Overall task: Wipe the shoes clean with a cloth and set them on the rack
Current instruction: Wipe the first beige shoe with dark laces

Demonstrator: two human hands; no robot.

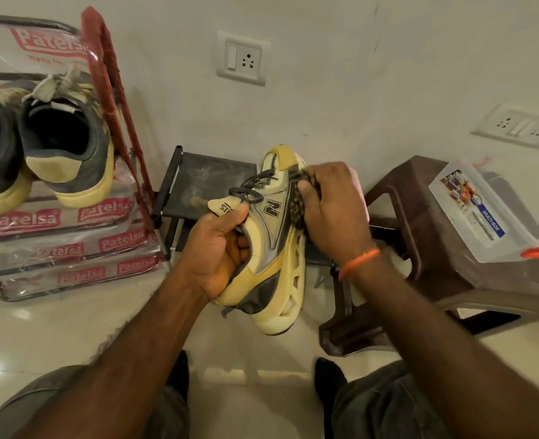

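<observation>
A yellow and grey sneaker (273, 248) with dark laces is held in the air at the centre, toe pointing away. My left hand (219, 248) grips it at the collar, thumb on the tongue. My right hand (331, 207) presses a dark spotted cloth (297, 204) against the shoe's side near the toe. Behind the shoe stands a low black rack (198, 182) with a dusty top shelf. A pair of yellow and grey sneakers (62, 137) sits on the red-framed rack (116, 99) at the left.
A brown plastic stool (420, 248) stands at the right with a clear plastic box (483, 213) on it. Wrapped shelf tiers (72, 248) printed "Patelsa" lie under the left rack. Wall sockets (243, 58) are behind. My knees are at the bottom edge.
</observation>
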